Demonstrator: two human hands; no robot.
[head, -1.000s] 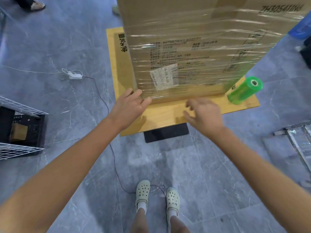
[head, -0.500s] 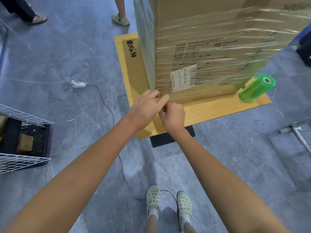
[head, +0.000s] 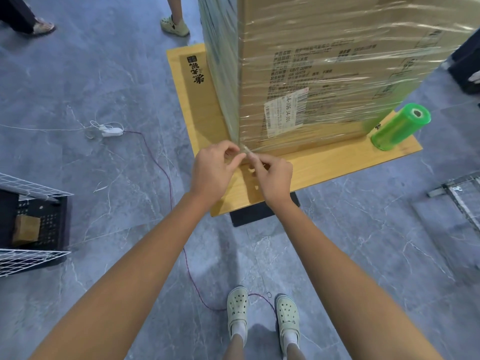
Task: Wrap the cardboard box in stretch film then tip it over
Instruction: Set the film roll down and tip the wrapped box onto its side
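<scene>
A tall cardboard box (head: 324,61) stands upright on a flat wooden board (head: 306,167), covered in clear stretch film. At its lower near corner the film gathers into a twisted tail (head: 245,149). My left hand (head: 215,170) and my right hand (head: 270,172) both pinch that tail, fingertips meeting at the corner. A green roll of stretch film (head: 400,127) lies on the board at the box's right side, away from both hands.
A white plug with a thin purple cable (head: 111,130) lies on the grey tiled floor at left, the cable running past my feet. A black crate with white wire grids (head: 28,227) sits far left. Other people's feet (head: 174,24) stand behind. Metal frame (head: 457,193) at right.
My hands came together from apart on the board and now pinch the film tail at the box's corner. My view has shifted left around that corner.
</scene>
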